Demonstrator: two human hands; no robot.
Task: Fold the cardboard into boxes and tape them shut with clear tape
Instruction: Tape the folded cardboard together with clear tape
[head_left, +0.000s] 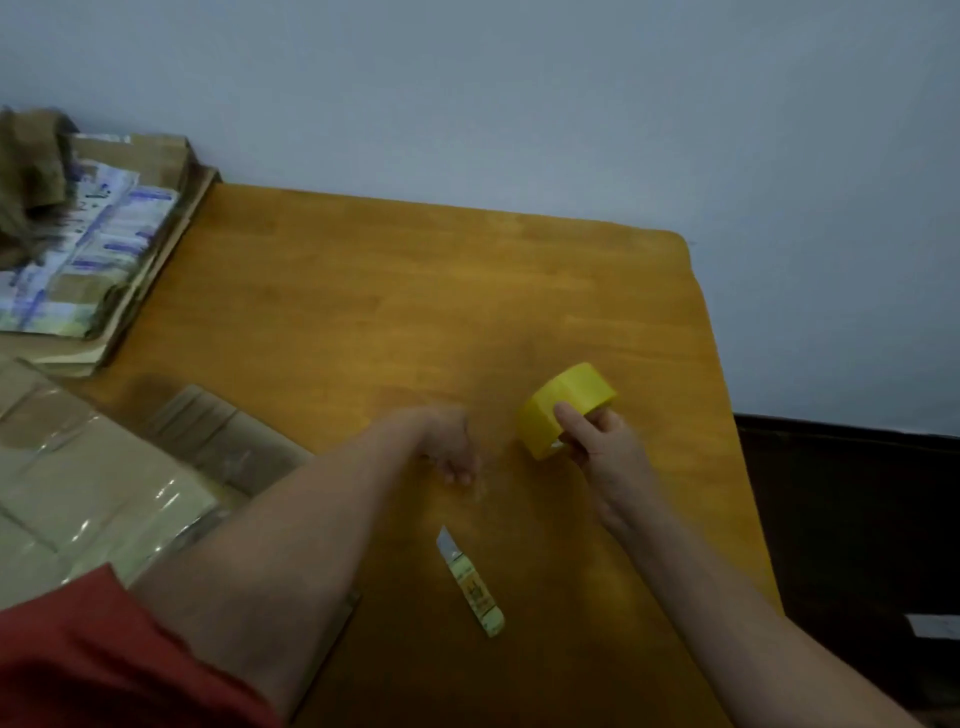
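My right hand (597, 447) grips the yellow tape roll (569, 405) over the right side of the wooden table (415, 291). My left hand (452, 452) is just beside it, too blurred for me to tell its grip. A knife (470, 582) lies nearer me. A taped cardboard box (78, 478) sits at my left.

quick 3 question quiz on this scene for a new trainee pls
1. Which hand holds the yellow tape roll? A left, B right, C neither.
2. True or false: the utility knife lies on the floor.
3. Fill in: the flat cardboard stack sits at the far ___ corner of the table.

Key: 1 B, the right hand. 2 false, it lies on the table. 3 left.
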